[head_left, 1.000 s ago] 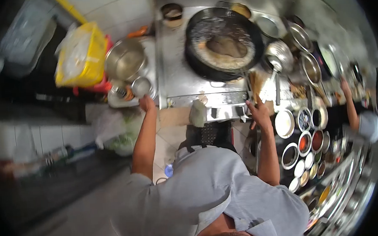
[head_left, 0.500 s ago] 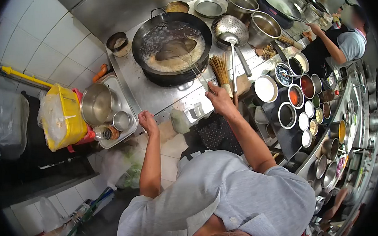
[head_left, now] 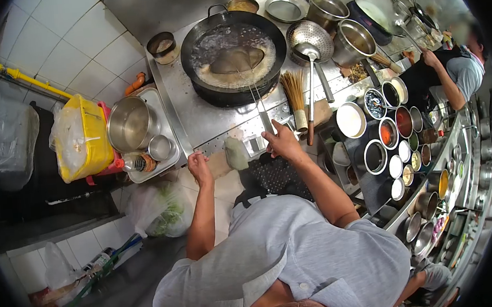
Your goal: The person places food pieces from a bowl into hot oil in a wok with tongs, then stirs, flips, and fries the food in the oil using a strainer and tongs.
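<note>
A mesh strainer (head_left: 233, 62) sits in the bubbling, foamy liquid of a large black wok (head_left: 207, 93), its handle slanting over the near rim towards me. Just below the handle's end is my right hand (head_left: 285, 144), thumb and forefinger spread apart; it no longer wraps the handle, though I cannot tell whether a fingertip touches it. My left hand (head_left: 199, 168) hovers by the counter's front edge, fingers loosely curled in with nothing visible in them. A straw brush (head_left: 294, 96) and a perforated ladle (head_left: 310, 39) with a long handle lie right of the wok.
On the left, a metal tray (head_left: 165, 99) bears a steel pot (head_left: 131, 124) beside a yellow tub (head_left: 88, 136). Several seasoning bowls, including a white one (head_left: 351, 119), stand at the right. A co-worker (head_left: 457, 76) holds a long utensil farther off. A greyish cloth (head_left: 236, 153) hangs at the counter edge.
My right hand has let go of the strainer's handle and drawn back towards me, its fingers opening. The strainer stays in the wok. The whole view has shifted slightly.
</note>
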`<action>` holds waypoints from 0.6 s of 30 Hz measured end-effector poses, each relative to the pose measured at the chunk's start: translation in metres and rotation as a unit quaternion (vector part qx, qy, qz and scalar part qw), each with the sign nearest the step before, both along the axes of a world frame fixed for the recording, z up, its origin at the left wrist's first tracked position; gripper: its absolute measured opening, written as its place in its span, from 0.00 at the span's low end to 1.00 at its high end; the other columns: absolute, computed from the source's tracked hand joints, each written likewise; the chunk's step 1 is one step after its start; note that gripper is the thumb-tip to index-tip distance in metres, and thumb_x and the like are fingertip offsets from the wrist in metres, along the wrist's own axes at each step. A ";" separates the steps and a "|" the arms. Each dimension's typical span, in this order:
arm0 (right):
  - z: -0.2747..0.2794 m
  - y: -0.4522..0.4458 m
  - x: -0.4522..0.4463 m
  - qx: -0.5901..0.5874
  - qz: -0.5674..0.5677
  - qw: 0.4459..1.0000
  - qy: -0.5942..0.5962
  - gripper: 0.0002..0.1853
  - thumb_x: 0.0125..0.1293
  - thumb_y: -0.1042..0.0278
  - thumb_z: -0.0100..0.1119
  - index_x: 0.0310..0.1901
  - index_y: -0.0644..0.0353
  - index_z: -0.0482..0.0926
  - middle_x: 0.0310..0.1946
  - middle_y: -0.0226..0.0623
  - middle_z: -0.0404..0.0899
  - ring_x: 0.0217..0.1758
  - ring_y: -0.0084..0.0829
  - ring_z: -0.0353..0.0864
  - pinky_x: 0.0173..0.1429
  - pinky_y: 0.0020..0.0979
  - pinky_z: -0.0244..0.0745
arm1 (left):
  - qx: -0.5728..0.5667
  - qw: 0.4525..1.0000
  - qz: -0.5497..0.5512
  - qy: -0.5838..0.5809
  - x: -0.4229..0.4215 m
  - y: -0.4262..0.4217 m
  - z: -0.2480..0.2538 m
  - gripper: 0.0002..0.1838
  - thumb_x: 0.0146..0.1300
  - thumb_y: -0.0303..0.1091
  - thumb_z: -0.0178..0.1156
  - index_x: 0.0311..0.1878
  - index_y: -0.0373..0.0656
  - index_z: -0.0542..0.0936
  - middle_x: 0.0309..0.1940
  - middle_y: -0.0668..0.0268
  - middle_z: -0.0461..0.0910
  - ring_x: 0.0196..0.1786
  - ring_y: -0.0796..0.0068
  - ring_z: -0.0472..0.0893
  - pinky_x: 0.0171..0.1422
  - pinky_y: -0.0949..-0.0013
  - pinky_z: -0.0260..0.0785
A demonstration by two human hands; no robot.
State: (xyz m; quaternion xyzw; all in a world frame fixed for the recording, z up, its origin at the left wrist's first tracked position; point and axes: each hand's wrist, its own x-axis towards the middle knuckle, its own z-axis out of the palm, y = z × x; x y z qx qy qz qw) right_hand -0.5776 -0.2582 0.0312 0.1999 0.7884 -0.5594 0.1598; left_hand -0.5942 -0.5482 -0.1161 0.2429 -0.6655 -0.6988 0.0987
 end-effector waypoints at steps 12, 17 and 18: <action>0.017 0.007 -0.001 0.055 0.002 0.998 0.026 0.39 0.62 0.58 0.61 0.69 0.74 0.61 0.27 0.47 0.82 0.24 0.36 0.83 0.35 0.35 0.78 | 0.024 0.999 -0.027 0.012 -0.016 -0.006 0.023 0.07 0.68 0.33 0.58 0.39 0.40 0.75 0.27 0.69 0.74 0.30 0.79 0.74 0.38 0.74 0.70; 0.015 0.013 0.000 0.027 -0.002 1.000 0.011 0.43 0.62 0.53 0.63 0.70 0.75 0.59 0.27 0.44 0.81 0.26 0.34 0.81 0.36 0.34 0.77 | 0.030 0.999 -0.039 0.019 -0.025 0.001 0.026 0.08 0.67 0.33 0.57 0.40 0.38 0.75 0.27 0.67 0.76 0.29 0.76 0.75 0.38 0.72 0.70; 0.016 0.013 0.001 0.024 0.000 1.000 0.007 0.44 0.62 0.50 0.64 0.70 0.75 0.59 0.28 0.45 0.81 0.28 0.35 0.82 0.38 0.35 0.77 | 0.038 0.998 -0.044 0.022 -0.025 0.003 0.026 0.08 0.67 0.33 0.57 0.41 0.38 0.75 0.27 0.67 0.76 0.29 0.77 0.76 0.39 0.72 0.70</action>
